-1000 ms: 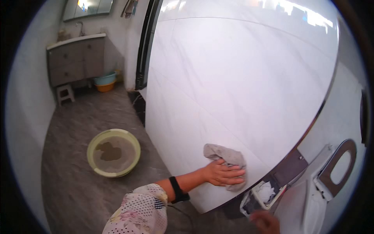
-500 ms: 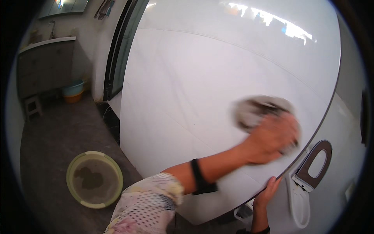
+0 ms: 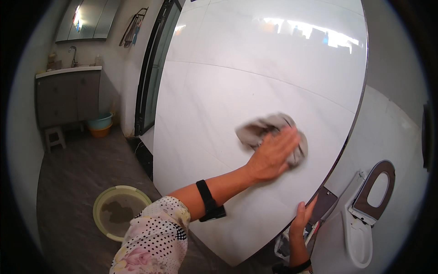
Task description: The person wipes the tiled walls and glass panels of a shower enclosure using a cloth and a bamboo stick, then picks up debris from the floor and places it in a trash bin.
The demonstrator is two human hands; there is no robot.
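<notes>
My left hand [image 3: 273,157] presses a crumpled grey-beige cloth [image 3: 260,129] against a glossy white tiled wall panel [image 3: 219,109]. Its fingers lie stretched over the cloth and hold it to the surface; part of the cloth is hidden beneath them. A black band circles the left forearm, below a dotted, flowered sleeve. Lower and to the right, my right hand [image 3: 301,221] rests at the panel's edge, thumb up and apart from the straightened fingers, which are partly hidden. No tool shows in it.
A round pale-green basin [image 3: 98,214] of murky water stands on the dark floor at left. On the right is a toilet [image 3: 358,235] with its brown seat raised, beside a small bin [image 3: 282,246]. A vanity cabinet [image 3: 68,96], stool [image 3: 55,138] and stacked tubs [image 3: 100,122] stand farther back.
My left hand has swept the cloth leftward across the panel. My right hand has shifted slightly left in the picture, still at the edge. The view has tilted, showing more of the vanity.
</notes>
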